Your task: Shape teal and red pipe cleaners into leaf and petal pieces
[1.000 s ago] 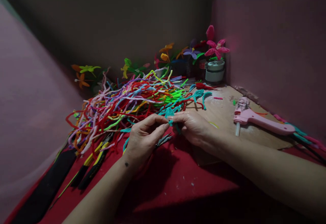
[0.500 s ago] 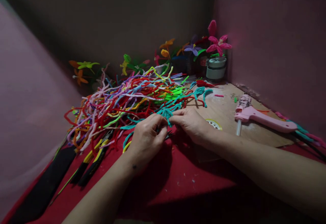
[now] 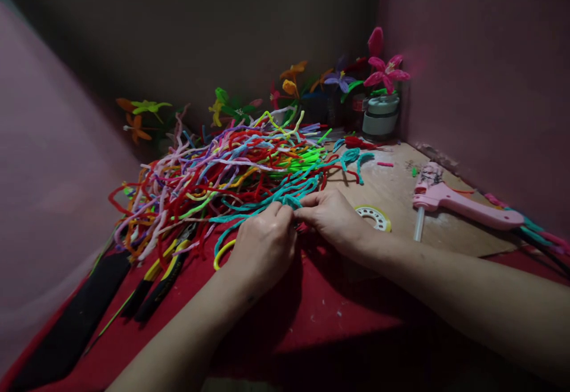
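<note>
My left hand (image 3: pixel 267 237) is closed, back of the hand upward, its fingertips meeting those of my right hand. Between them is a teal pipe cleaner piece (image 3: pixel 290 201), bent into loops and mostly covered by the fingers. My right hand (image 3: pixel 333 217) pinches the same piece from the right with thumb and forefinger. Just beyond the hands, more teal pipe cleaners (image 3: pixel 294 189) lie at the near edge of a large multicoloured pile (image 3: pixel 222 166). Partly hidden behind my left wrist is a yellow loop (image 3: pixel 219 255).
Yellow-and-black pliers (image 3: pixel 162 285) and a black flat strip (image 3: pixel 75 321) lie at left. On the right, a board (image 3: pixel 401 184) carries a pink glue gun (image 3: pixel 467 205) and a tape roll (image 3: pixel 374 218). Pipe-cleaner flowers (image 3: pixel 385 74) stand along the back.
My left hand has rolled over, so its back now faces up and its thumb is hidden. The teal piece shows less between the fingers. The view has shifted slightly.
</note>
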A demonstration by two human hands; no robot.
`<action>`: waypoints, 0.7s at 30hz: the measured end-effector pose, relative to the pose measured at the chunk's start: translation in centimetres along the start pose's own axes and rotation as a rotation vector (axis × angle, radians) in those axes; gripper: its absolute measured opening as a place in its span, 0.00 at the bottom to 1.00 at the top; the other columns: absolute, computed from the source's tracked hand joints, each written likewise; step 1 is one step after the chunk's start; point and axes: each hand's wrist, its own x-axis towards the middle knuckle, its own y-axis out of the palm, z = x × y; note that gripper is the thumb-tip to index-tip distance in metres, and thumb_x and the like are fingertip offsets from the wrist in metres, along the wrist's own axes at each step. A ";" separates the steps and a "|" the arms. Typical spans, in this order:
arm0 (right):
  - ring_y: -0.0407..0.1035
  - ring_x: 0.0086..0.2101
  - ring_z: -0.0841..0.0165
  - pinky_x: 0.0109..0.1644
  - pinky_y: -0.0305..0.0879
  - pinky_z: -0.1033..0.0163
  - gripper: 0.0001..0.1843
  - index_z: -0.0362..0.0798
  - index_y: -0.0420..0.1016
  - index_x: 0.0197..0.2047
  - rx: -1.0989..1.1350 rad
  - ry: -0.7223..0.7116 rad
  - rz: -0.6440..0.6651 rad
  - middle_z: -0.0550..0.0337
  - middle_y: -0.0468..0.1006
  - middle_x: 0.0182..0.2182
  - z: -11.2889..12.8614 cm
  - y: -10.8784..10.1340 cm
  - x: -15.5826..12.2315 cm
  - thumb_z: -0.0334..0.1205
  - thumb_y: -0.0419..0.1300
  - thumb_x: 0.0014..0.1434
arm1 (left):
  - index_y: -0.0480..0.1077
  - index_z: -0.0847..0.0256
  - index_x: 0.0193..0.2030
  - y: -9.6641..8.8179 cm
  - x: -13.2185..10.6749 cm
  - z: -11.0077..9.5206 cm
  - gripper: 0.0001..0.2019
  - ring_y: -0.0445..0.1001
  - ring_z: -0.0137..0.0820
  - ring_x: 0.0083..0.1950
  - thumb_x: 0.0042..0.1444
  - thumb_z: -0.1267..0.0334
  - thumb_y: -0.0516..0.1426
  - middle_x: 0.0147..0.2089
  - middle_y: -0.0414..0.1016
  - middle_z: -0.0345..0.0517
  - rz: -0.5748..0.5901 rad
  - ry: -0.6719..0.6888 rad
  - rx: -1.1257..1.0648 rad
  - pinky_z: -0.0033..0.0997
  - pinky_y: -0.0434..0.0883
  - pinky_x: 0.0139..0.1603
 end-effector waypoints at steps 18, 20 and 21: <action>0.54 0.17 0.77 0.22 0.48 0.67 0.05 0.43 0.69 0.20 0.171 -0.009 0.057 0.66 0.65 0.15 0.0 -0.5 0.5 0.36 0.58 0.42 | 0.62 0.66 0.38 0.3 -0.6 0.2 0.07 0.66 0.30 0.29 0.57 0.73 0.45 0.28 0.65 0.43 -0.244 0.263 0.019 0.28 0.64 0.28; 0.53 0.17 0.78 0.22 0.48 0.67 0.06 0.43 0.69 0.19 0.203 -0.031 0.066 0.67 0.64 0.15 0.1 -0.5 0.4 0.35 0.58 0.42 | 0.60 0.67 0.45 0.5 -0.7 0.2 0.10 0.68 0.31 0.32 0.58 0.72 0.45 0.31 0.67 0.46 -0.243 0.267 -0.003 0.28 0.65 0.29; 0.53 0.17 0.78 0.23 0.49 0.67 0.06 0.43 0.69 0.19 0.227 -0.047 0.068 0.67 0.64 0.15 0.1 -0.6 0.4 0.35 0.59 0.42 | 0.59 0.67 0.48 0.5 -0.7 0.2 0.12 0.69 0.31 0.34 0.58 0.71 0.46 0.34 0.68 0.47 -0.257 0.253 -0.034 0.28 0.66 0.31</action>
